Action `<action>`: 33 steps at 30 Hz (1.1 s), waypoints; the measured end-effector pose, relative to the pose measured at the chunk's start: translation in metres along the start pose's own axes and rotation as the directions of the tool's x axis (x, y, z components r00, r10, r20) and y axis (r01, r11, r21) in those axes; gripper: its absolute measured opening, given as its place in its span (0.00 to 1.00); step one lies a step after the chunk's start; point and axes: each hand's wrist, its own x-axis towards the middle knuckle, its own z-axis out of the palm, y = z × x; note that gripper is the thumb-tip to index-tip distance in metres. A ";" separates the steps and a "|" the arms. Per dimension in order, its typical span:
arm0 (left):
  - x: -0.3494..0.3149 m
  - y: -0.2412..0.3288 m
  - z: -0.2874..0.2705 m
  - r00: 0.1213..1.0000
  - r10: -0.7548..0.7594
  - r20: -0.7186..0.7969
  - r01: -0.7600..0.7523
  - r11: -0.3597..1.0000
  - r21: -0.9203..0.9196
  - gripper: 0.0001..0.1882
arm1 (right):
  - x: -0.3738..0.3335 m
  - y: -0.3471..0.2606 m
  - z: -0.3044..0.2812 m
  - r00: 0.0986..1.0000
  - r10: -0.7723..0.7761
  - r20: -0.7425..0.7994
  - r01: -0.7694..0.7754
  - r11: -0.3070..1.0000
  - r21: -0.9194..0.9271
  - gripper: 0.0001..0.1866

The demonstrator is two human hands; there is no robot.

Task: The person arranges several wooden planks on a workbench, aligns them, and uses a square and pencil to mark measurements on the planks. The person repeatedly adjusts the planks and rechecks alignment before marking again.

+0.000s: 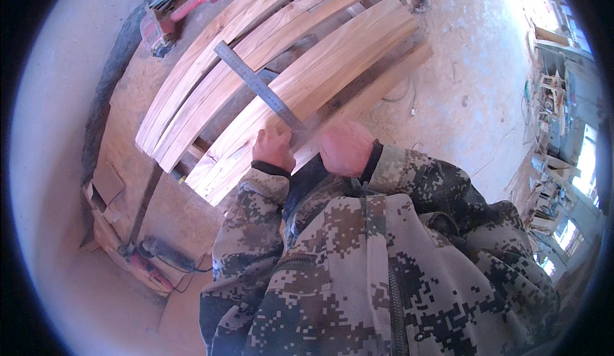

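Note:
A metal carpenter's square [259, 88] lies slantwise across several pale wooden boards, its graduated blade pointing to the far left. My left hand [274, 148] is closed at the near end of the square, over the edge of the nearest wide board [300, 90]; its palm side is hidden. Just to the right, my right hand [347, 148] is beside the same end of the square, smeared by motion. Whether its fingers hold anything does not show.
Long boards [220, 71] lie side by side with gaps between them. A red power tool [157, 33] rests beyond them at the far left. Another corded power tool [153, 269] sits at the lower left near the wall. Woodworking clutter [553, 100] lines the right side.

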 end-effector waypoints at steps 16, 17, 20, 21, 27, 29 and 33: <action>0.027 0.031 0.013 0.977 0.100 -0.190 -0.101 0.995 0.000 0.13 | -0.030 0.034 -0.009 0.896 0.157 -0.415 -0.038 0.959 0.280 0.16; 0.028 0.031 0.013 0.976 0.101 -0.190 -0.102 0.995 0.005 0.13 | -0.031 0.035 -0.008 0.898 0.157 -0.411 -0.043 0.961 0.274 0.16; 0.027 0.029 0.013 0.976 0.097 -0.192 -0.096 0.995 0.017 0.14 | -0.031 0.036 -0.006 0.898 0.170 -0.405 -0.039 0.950 0.310 0.15; 0.026 0.028 0.013 0.978 0.089 -0.191 -0.088 0.996 0.012 0.14 | -0.031 0.035 -0.005 0.895 0.158 -0.416 -0.022 0.949 0.313 0.15; 0.027 0.029 0.013 0.975 0.082 -0.208 -0.087 0.996 -0.014 0.14 | -0.029 0.042 -0.001 0.888 0.124 -0.442 0.019 0.952 0.304 0.15; 0.026 0.027 0.010 0.974 0.081 -0.213 -0.086 0.996 -0.016 0.13 | -0.028 0.041 0.000 0.905 0.124 -0.407 0.007 0.952 0.306 0.15; 0.025 0.026 0.009 0.970 0.078 -0.230 -0.085 0.996 -0.022 0.13 | -0.026 0.037 0.000 0.896 0.105 -0.432 0.036 0.951 0.306 0.17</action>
